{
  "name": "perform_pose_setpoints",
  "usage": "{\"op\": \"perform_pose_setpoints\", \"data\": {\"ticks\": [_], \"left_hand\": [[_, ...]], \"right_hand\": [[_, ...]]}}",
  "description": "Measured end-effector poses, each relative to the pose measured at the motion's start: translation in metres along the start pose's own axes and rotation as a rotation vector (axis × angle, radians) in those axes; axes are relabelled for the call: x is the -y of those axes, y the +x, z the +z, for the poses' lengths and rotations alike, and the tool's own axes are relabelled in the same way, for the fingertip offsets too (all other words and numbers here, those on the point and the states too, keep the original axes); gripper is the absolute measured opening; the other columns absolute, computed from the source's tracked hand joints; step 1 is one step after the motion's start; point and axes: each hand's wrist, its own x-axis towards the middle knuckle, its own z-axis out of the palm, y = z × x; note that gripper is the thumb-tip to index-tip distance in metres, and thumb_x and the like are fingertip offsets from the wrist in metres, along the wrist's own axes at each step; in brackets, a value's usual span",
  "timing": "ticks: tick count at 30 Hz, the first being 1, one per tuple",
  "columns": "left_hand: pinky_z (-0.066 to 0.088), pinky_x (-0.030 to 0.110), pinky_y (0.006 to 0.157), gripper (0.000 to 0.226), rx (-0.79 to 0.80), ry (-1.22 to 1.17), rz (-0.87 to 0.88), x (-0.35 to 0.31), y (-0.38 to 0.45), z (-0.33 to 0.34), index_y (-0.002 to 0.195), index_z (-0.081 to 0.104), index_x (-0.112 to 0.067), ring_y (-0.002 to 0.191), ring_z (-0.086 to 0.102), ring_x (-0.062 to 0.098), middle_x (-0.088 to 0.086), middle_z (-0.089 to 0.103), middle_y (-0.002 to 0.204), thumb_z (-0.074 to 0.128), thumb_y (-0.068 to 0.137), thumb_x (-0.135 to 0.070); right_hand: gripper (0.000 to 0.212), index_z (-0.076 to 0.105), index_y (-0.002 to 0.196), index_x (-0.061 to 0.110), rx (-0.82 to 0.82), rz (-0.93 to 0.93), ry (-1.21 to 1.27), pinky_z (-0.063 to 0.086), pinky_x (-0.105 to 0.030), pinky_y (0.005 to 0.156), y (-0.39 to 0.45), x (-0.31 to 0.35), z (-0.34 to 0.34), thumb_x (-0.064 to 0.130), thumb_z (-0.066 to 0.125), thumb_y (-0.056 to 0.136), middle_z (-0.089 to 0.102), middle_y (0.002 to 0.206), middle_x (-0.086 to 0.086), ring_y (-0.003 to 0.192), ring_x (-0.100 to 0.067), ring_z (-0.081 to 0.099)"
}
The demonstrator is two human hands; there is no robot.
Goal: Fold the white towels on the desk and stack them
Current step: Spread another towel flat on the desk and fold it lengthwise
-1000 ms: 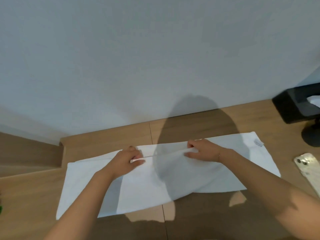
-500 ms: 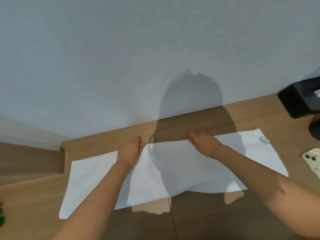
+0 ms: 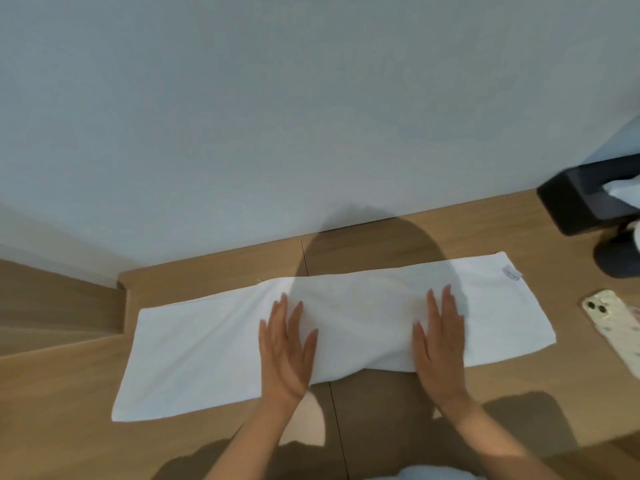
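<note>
A long white towel (image 3: 194, 348), folded lengthwise, lies flat across the wooden desk (image 3: 62, 410), its small label at the far right corner. My left hand (image 3: 285, 344) lies flat on the towel left of its middle, fingers straight and spread. My right hand (image 3: 441, 337) presses flat on the towel right of the middle, fingers straight and pointing away from me. Neither hand grips any cloth.
A phone (image 3: 613, 323) in a pale patterned case lies right of the towel. A black box (image 3: 581, 199) with white tissue stands at the back right, next to a dark round base (image 3: 616, 258). A wall runs behind the desk. A pale cloth edge (image 3: 440, 472) shows at the bottom.
Both hands held the towel's edge and carried it to the far side. They have let go and now lie flat on the folded towel, nearer to me.
</note>
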Motion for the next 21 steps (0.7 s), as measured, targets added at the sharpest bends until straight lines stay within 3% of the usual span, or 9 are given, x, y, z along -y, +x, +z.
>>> {"op": "perform_pose_setpoints", "data": {"ticks": [3,6,9,15,18,21], "left_hand": [[0.003,0.045,0.122,0.073,0.062,0.229,-0.028,0.023,0.001,0.002,0.155,0.021,-0.021,0.151,0.009,0.023,0.003,0.01,0.163,0.009,0.094,-0.061],[0.002,0.048,0.122,0.072,0.092,0.367,-0.027,0.041,0.007,0.0,0.156,0.012,-0.026,0.152,0.002,0.023,0.003,0.004,0.164,0.003,0.094,-0.062],[-0.004,0.047,0.122,0.074,0.082,0.388,-0.112,0.049,0.009,-0.005,0.155,0.0,-0.027,0.151,-0.008,0.022,0.001,-0.008,0.164,-0.004,0.091,-0.062],[-0.014,0.045,0.119,0.073,0.109,0.346,-0.216,0.04,-0.011,-0.005,0.151,-0.017,-0.025,0.147,-0.022,0.018,0.0,-0.024,0.16,-0.009,0.089,-0.063],[-0.007,0.051,0.121,0.067,0.177,0.344,-0.315,0.03,-0.021,-0.004,0.153,-0.019,-0.022,0.148,-0.022,0.025,0.006,-0.028,0.159,0.011,0.101,-0.053],[-0.007,0.05,0.121,0.065,0.129,0.332,-0.249,0.006,-0.028,-0.004,0.156,-0.01,-0.019,0.149,-0.019,0.03,0.013,-0.024,0.16,0.025,0.104,-0.036]], "right_hand": [[0.069,0.0,0.155,0.021,0.1,0.121,-0.052,-0.006,-0.046,0.12,-0.018,-0.03,-0.004,0.056,0.007,0.096,-0.014,0.162,0.002,0.149,-0.015,-0.012],[0.081,0.002,0.153,0.022,0.221,0.083,-0.251,-0.009,-0.046,0.12,-0.016,-0.056,-0.01,0.068,-0.012,0.088,-0.007,0.162,0.002,0.149,-0.017,-0.011],[0.074,0.003,0.154,0.028,0.271,0.062,-0.325,-0.015,-0.042,0.117,-0.014,-0.064,-0.014,0.065,-0.006,0.091,-0.007,0.162,0.006,0.149,-0.018,-0.014],[0.07,-0.025,0.148,0.037,0.341,0.099,-0.381,-0.021,-0.041,0.115,-0.011,-0.066,-0.017,0.066,-0.014,0.085,-0.034,0.154,0.014,0.142,-0.015,-0.034],[0.063,-0.02,0.15,0.034,0.353,0.123,-0.382,-0.018,-0.043,0.116,-0.008,-0.058,-0.02,0.06,0.002,0.096,-0.03,0.156,0.01,0.145,-0.018,-0.027],[0.058,0.009,0.155,0.019,0.283,0.038,-0.304,-0.007,-0.038,0.121,-0.001,-0.046,-0.026,0.033,0.031,0.103,-0.004,0.163,-0.001,0.15,-0.02,-0.007]]}}
